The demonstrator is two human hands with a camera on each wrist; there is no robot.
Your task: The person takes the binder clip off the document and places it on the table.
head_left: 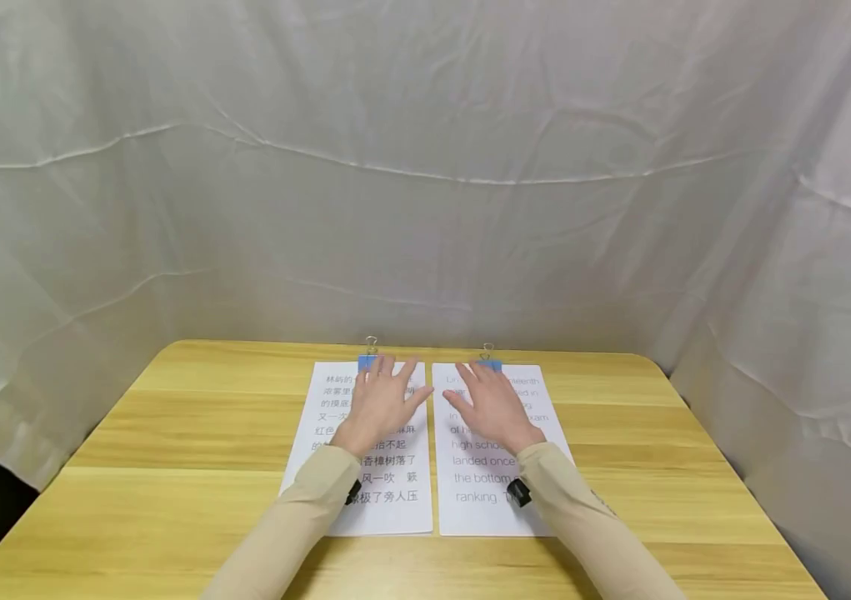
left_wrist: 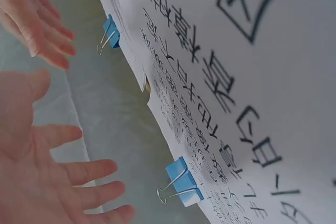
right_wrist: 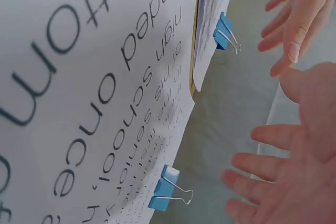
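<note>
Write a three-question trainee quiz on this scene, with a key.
1. True or false: the left hand grips a blue binder clip.
2. How many clipped paper sheets lie on the wooden table?
3. Which sheet carries English text: A) the sheet under the left hand, B) the sheet under the right hand?

Key: 1. False; both it and the right hand are spread open above the sheets. 2. Two, side by side, each clipped at its far edge. 3. B.
</note>
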